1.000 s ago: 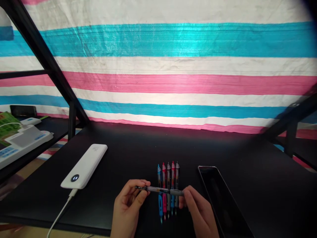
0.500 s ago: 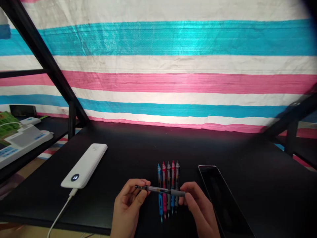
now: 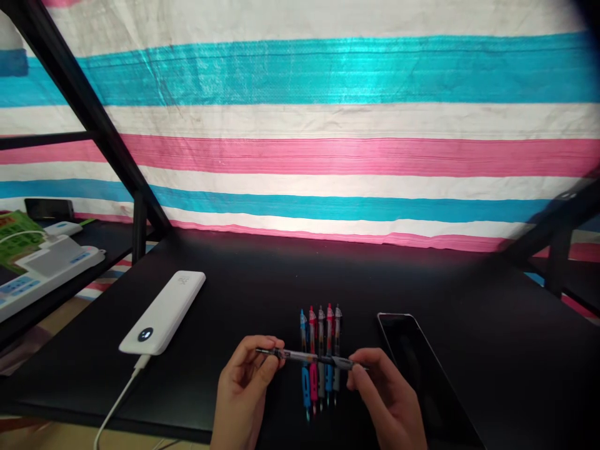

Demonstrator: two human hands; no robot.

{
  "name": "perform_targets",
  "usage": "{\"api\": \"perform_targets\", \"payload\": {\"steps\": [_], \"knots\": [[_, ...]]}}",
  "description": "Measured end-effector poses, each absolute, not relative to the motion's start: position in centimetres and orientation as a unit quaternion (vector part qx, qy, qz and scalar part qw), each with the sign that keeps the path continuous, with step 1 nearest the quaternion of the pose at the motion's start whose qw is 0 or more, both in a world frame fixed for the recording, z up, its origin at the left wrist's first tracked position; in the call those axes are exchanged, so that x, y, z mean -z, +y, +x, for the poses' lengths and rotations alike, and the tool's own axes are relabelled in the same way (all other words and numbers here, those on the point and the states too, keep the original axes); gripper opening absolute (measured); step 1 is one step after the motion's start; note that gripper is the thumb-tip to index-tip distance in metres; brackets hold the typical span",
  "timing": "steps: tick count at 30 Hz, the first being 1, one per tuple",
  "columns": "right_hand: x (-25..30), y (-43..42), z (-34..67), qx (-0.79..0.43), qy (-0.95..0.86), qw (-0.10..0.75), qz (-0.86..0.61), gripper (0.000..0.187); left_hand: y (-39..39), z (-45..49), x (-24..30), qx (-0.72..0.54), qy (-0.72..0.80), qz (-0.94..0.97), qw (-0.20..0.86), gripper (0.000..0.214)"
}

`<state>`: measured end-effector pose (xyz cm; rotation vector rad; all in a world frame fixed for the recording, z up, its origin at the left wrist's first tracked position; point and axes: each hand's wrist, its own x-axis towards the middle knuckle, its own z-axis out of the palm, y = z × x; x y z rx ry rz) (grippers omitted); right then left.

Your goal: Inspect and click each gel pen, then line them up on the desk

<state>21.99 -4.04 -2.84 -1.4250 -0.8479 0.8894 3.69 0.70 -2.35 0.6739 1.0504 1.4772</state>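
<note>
Above the row of five blue, pink and grey plastic pens [image 3: 321, 381]: slim clear-and-grey plastic pen [image 3: 300, 356] | left hand [image 3: 246, 378] pinches dark end, right hand [image 3: 389, 394] grey end, fingertips nearly meeting | judged light, stiff, slippery; take grey section | flat black phone [image 3: 431, 381] right of row

Clear, shiny plastic along the barrel of the held pen [image 3: 297, 356], with duller plastic on the lower grips of the five pens [image 3: 321, 377]. Smooth white plastic on the power bank [image 3: 164, 309], glossy dark glass on the phone [image 3: 431, 378]. Smooth, matt black across the tabletop [image 3: 262, 272]; creased, woven-looking plastic on the striped sheet [image 3: 328, 156].
</note>
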Motion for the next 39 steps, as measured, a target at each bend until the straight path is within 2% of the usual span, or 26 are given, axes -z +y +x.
{"api": "perform_targets", "payload": {"steps": [7,11,17,27,31,37,39], "knots": [[4.8,-4.4,23.1,-0.421,-0.234,0.692,-0.538,0.03,1.0,2.8,3.7,-0.619,0.431,0.286,0.591,0.026],[5.0,-4.3,23.2,-0.4,-0.211,0.727,-0.517,0.026,1.2,2.5,4.0,-0.614,0.422,0.282,0.605,0.026],[5.4,-4.3,23.4,-0.4,-0.217,0.725,-0.518,0.021,1.3,2.5,3.7,-0.618,0.428,0.272,0.601,0.026],[5.4,-4.2,23.4,-0.389,-0.219,0.734,-0.512,0.024,1.2,2.6,3.5,-0.619,0.438,0.26,0.598,0.031],[4.8,-4.3,23.3,-0.39,-0.243,0.712,-0.53,0.025,1.0,3.2,2.8,-0.626,0.443,0.271,0.582,0.031],[4.0,-4.5,22.0,-0.361,-0.377,0.606,-0.6,0.026,0.6,4.1,1.9,-0.613,0.45,0.335,0.556,0.029],[3.8,-4.5,21.6,-0.353,-0.401,0.595,-0.6,0.026,0.6,4.1,2.0,-0.609,0.452,0.344,0.554,0.029]]}}
